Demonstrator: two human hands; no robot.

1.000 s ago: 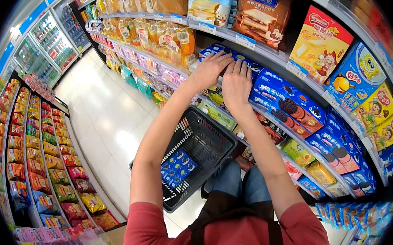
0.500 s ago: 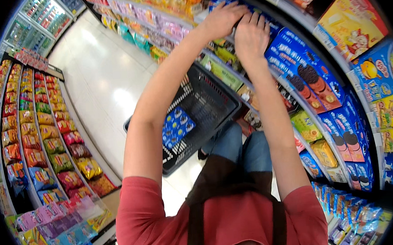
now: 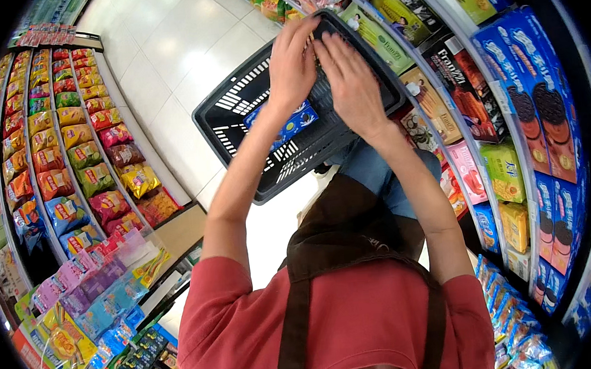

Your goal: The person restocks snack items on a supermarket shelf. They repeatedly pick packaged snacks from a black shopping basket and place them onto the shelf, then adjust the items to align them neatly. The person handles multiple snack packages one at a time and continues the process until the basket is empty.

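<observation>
A dark grey shopping basket [image 3: 326, 138] hangs or stands low in front of me, above the pale floor. Both my hands are over its far part, side by side. The fingers of my left hand [image 3: 293, 68] stretch out toward the far rim. Close beside it, my right hand [image 3: 351, 78] has its fingers extended too, pointing to the far left. No held thing shows in either hand; a small yellowish patch between the fingertips cannot be made out. Inside the basket lies a blue patterned package [image 3: 298, 121], partly covered by my left wrist.
To my right, shelves hold blue cookie boxes [image 3: 554, 105], a dark biscuit box [image 3: 464, 90] and green packs [image 3: 501, 170]. Snack bags [image 3: 55, 184] fill a rack on the left. Hanging packets [image 3: 83, 288] stand nearer. A tiled floor [image 3: 164, 63] runs between them.
Both hands have left the blue packages on the right-hand shelf and moved down over the basket. The basket now sits farther up in the view, and the view has turned.
</observation>
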